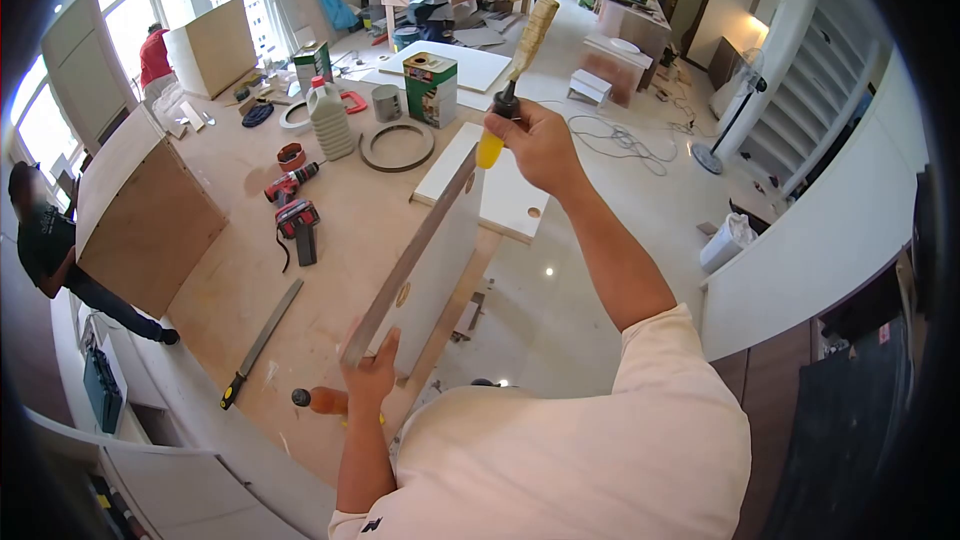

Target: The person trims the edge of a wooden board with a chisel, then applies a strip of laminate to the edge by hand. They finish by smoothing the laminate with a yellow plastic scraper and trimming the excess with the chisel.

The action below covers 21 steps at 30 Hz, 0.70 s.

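Observation:
My right hand (pixel 540 145) is raised above the far end of a white panel, closed around a tool (pixel 489 148) with a yellow-and-black handle; its upper part is tan and looks wrapped. The panel (pixel 435 250) stands on its long edge, with a bare brown edge on top and round holes in its face. At the near end my left hand (pixel 370 370) grips this panel, thumb against its face. An orange bottle with a black cap (pixel 322 400) lies beside my left wrist. Another white panel with a round hole (pixel 510 205) lies flat beyond.
On the wooden worktop sit a file with a yellow-and-black handle (pixel 262 345), red cordless drills (pixel 295 215), a coil of edge banding (pixel 397 148), a jug (pixel 330 120) and a green-white can (pixel 430 90). A person (pixel 45 240) stands left by a wooden box (pixel 150 215); others work farther back.

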Each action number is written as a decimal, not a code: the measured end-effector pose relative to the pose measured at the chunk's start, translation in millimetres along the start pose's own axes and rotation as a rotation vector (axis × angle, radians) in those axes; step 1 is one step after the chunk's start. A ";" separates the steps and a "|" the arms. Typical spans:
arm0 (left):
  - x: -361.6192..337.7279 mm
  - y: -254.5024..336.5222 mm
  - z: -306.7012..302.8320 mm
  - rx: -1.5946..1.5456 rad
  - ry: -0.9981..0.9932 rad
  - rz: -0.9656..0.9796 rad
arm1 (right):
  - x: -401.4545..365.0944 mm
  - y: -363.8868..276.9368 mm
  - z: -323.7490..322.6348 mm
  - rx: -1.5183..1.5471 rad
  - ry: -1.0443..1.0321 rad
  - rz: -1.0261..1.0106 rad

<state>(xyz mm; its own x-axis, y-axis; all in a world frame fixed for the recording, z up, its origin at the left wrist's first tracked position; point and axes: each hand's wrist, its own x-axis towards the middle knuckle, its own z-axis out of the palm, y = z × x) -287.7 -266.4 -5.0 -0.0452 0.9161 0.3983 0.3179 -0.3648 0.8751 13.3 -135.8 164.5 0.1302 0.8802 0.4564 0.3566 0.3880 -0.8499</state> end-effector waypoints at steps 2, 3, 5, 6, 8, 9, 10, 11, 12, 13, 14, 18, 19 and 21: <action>-1.7 -4.2 -0.3 0.023 -0.020 -0.046 | -0.3 4.4 11.0 0.064 0.000 -0.070; -2.8 -11.4 -0.4 0.025 -0.032 -0.085 | 1.5 14.5 16.1 -0.005 -0.026 -0.078; -8.0 -16.5 -1.6 0.073 -0.042 -0.192 | 3.8 35.6 24.8 -0.142 -0.074 -0.092; -10.9 -17.2 -2.9 0.120 -0.036 -0.258 | 0.8 35.8 27.5 -0.091 -0.091 -0.040; -8.8 -18.9 -2.6 0.175 -0.018 -0.307 | 8.7 25.2 20.3 0.023 -0.015 -0.056; -10.2 -19.8 -3.1 0.188 -0.014 -0.301 | 10.1 22.4 18.4 0.079 0.016 -0.057; -12.1 -17.7 -2.5 0.175 0.008 -0.308 | 14.3 28.6 18.9 0.029 -0.025 -0.054; -13.7 -15.0 -1.8 0.162 0.029 -0.314 | 19.9 39.1 20.8 -0.016 -0.065 -0.048; -14.8 -6.1 1.1 0.124 0.063 -0.324 | 22.2 45.0 22.3 -0.059 -0.098 -0.043; -12.6 -1.4 2.4 0.083 0.094 -0.328 | 21.5 47.9 23.1 -0.054 -0.093 -0.050; -10.2 -2.2 2.0 0.087 0.084 -0.363 | 22.7 47.8 23.5 -0.052 -0.088 -0.063; -2.7 26.0 2.4 0.249 -0.014 -0.729 | 29.3 54.1 19.8 -0.098 -0.112 -0.064; 1.0 37.1 0.3 0.338 -0.058 -0.869 | 29.0 55.2 20.2 -0.106 -0.119 -0.057; -9.5 7.9 3.0 0.141 0.070 -0.565 | 35.6 43.9 12.3 -0.072 -0.065 -0.061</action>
<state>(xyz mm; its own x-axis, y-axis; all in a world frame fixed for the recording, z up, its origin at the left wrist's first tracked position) -281.9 -277.5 -2.7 -0.3050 0.9473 -0.0979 0.3491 0.2069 0.9140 22.2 -84.1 140.2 0.0466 0.8723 0.4868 0.4281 0.4228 -0.7987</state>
